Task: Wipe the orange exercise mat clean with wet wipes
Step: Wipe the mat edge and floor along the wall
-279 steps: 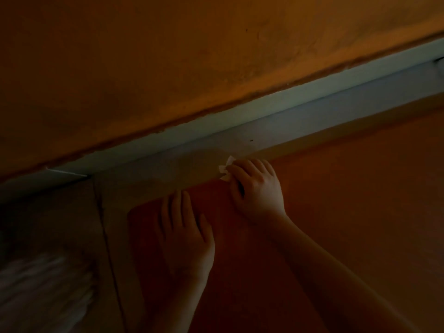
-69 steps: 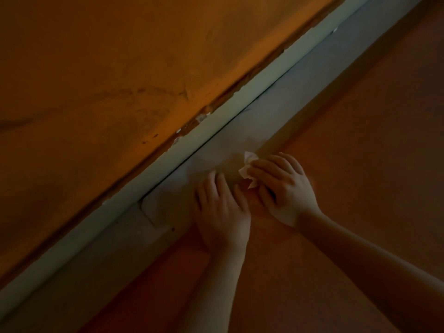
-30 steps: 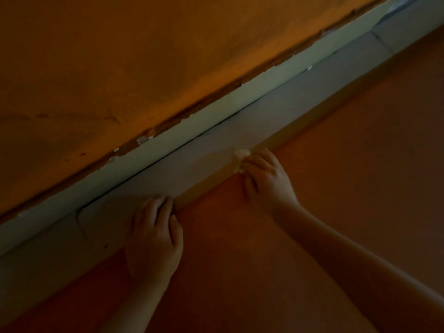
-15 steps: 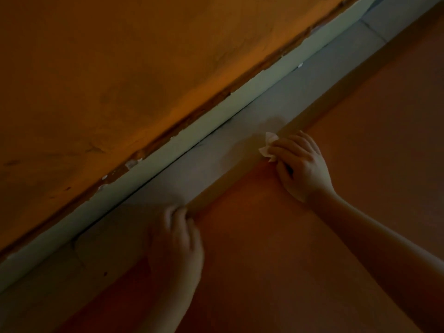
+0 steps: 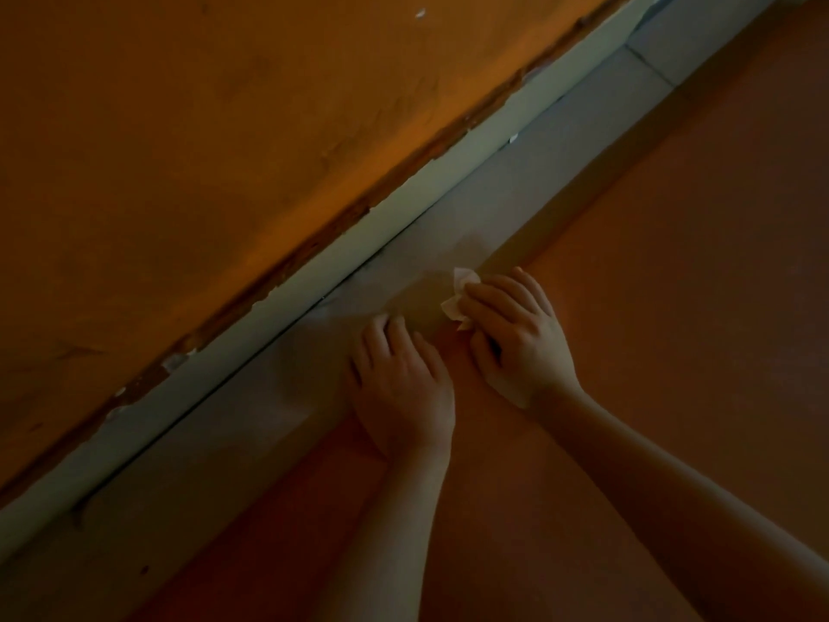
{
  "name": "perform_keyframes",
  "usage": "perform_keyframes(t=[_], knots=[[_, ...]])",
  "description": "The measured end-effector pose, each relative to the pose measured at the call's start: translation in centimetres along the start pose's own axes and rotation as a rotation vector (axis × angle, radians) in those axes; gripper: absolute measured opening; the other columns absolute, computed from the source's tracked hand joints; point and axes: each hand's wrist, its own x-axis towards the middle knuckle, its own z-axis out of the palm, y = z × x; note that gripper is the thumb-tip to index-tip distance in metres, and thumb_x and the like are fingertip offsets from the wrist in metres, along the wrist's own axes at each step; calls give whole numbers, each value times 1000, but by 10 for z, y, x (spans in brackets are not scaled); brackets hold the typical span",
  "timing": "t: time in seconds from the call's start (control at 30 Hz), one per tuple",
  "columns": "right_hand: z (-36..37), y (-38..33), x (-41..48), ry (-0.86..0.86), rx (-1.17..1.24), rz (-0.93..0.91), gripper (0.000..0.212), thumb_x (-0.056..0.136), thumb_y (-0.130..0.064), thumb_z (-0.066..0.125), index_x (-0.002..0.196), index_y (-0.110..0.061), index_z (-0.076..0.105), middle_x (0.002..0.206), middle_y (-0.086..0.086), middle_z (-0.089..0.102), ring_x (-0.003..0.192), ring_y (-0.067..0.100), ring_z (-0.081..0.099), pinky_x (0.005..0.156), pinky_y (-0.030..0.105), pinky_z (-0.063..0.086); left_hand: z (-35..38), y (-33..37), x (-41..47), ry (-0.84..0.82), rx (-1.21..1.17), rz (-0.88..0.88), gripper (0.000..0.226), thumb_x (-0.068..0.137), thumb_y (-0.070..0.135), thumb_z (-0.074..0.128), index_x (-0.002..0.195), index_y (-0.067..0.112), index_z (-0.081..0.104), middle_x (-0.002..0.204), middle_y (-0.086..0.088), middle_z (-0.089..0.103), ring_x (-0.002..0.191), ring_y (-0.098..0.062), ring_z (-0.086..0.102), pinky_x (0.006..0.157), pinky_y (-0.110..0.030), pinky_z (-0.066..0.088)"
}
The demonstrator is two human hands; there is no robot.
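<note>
The orange mat (image 5: 673,352) lay flat in dim light, its long edge running diagonally beside the grey floor strip (image 5: 448,226). Right at that edge was the wet wipe (image 5: 460,298), white and scrunched into a small wad, half showing from under the right hand (image 5: 516,338) and its curled fingers.

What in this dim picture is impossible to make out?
1. Head view: most of the crumpled white wet wipe is hidden under the fingers of the right hand.
2. Head view: the flat orange exercise mat runs off the right and bottom edges, so its extent is unknown.
3. Head view: dim light hides any dirt or wet streaks on the mat.
4. Head view: the left hand covers the mat edge beneath it.
</note>
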Motion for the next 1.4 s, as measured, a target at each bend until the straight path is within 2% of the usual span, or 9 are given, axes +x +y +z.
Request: perform_keyframes(t=[0.33,0.5,0.67,0.87,0.97,1.03,1.13,1.23,1.4], knots=[[-2,2,5,-107,133,6,32,89,-19,46,103,-5,71,110,10,68,112,27,59,110,47,35,2,3,-1,5,21,4,49,96,32,27,117,10,65,123,-4,60,107,-27,58,87,-49,48],[-22,54,21,-150,123,-204,32,86,-18,48,106,-10,71,112,10,68,110,31,61,107,51,35,1,3,-4,46,8,16,51,97,32,27,117,7,66,123,-5,61,107,-28,60,86,-49,50],[-41,130,41,-96,-59,-60,33,88,-19,45,103,-6,71,109,12,69,106,32,61,110,51,30,3,6,-6,93,24,4,52,97,32,26,115,5,67,125,-6,61,108,-28,59,89,-51,49],[-31,127,37,-25,82,29,24,88,-10,49,98,-2,69,106,10,67,108,29,57,109,45,35,0,10,-6,77,117,-3,49,96,29,27,112,4,66,119,-9,61,105,-31,58,92,-50,46],[-33,128,38,1,107,31,23,87,-9,52,99,-3,70,108,10,67,108,29,57,109,42,35,-3,15,-5,52,132,-53,38,99,21,34,110,4,66,118,-9,60,105,-31,57,96,-50,40],[-32,127,38,-4,114,26,22,87,-10,54,100,-5,71,109,9,67,108,27,57,110,41,33,0,39,4,-5,38,-130,33,100,19,38,117,7,63,127,-7,55,112,-29,54,101,-49,39],[-33,128,38,-7,114,28,25,88,-14,52,103,-7,71,110,8,67,109,27,58,111,40,32,23,97,22,-85,-31,-20,40,101,28,34,135,18,52,142,-1,44,126,-22,44,105,-45,36],[-32,127,37,4,97,34,26,88,-14,52,104,-7,71,111,8,67,109,27,58,111,41,32,44,129,31,-53,21,10,41,99,29,31,130,18,56,135,0,51,121,-23,47,99,-44,40],[-30,126,36,27,83,57,26,88,-14,53,105,-6,71,117,10,66,112,26,57,111,42,33,51,124,31,-15,57,40,50,95,32,24,119,14,64,126,-2,58,116,-24,51,91,-44,42]])
